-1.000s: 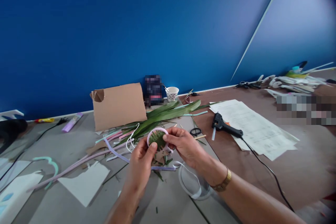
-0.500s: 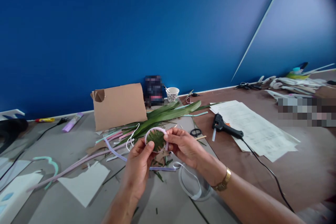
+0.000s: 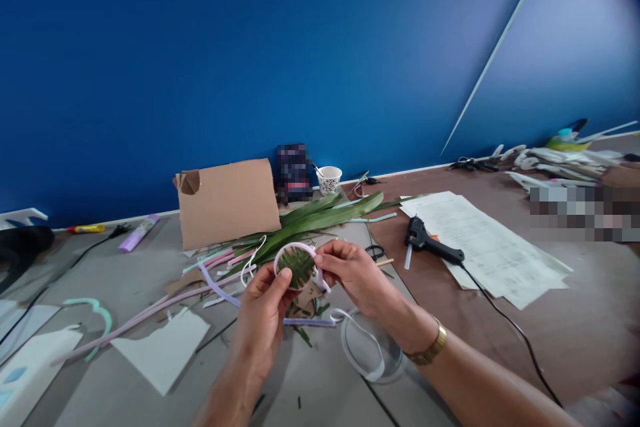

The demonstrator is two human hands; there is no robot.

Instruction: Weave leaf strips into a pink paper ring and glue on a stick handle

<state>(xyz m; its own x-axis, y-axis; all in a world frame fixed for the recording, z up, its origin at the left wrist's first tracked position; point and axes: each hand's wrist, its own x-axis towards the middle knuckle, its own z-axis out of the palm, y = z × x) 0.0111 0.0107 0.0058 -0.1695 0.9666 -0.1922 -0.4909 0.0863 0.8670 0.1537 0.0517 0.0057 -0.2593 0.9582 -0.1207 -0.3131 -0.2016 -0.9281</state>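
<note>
Just above the table (image 3: pixel 125 267), in the middle of your view, you held a small round disc (image 3: pixel 296 265) of woven green leaf ringed with a pale pink strip (image 3: pixel 320 275). Your left hand (image 3: pixel 265 310) was curled, its thumb and fingertips pinching the disc's edge at 7 o'clock. Your right hand (image 3: pixel 355 277) pinched the rim at 3 o'clock, where a loose end of the strip hung down. Neither hand was open, and both gripped the 1 piece.

Compared with 1 second earlier, you had turned the disc from a tilt to nearly face-on and moved it slightly towards 9 o'clock. Your left thumb had slid off the green face onto the rim. The weave now showed whole and the rim could be checked all round, so the handling looked like fitting the strip rather than cutting or gluing.

At 12 o'clock from the disc lay long green leaves (image 3: pixel 325 213), with a cardboard sheet (image 3: pixel 227 200) at 11 o'clock and a patterned cup (image 3: pixel 329 179) behind. At 2 o'clock sat small scissors (image 3: pixel 373 252), a black glue gun (image 3: pixel 430 243) and printed papers (image 3: pixel 490 247). Pastel paper strips (image 3: pixel 150 313) trailed off at 8 o'clock. A clear ring (image 3: pixel 373 357) rested at 5 o'clock, under your right wrist.
</note>
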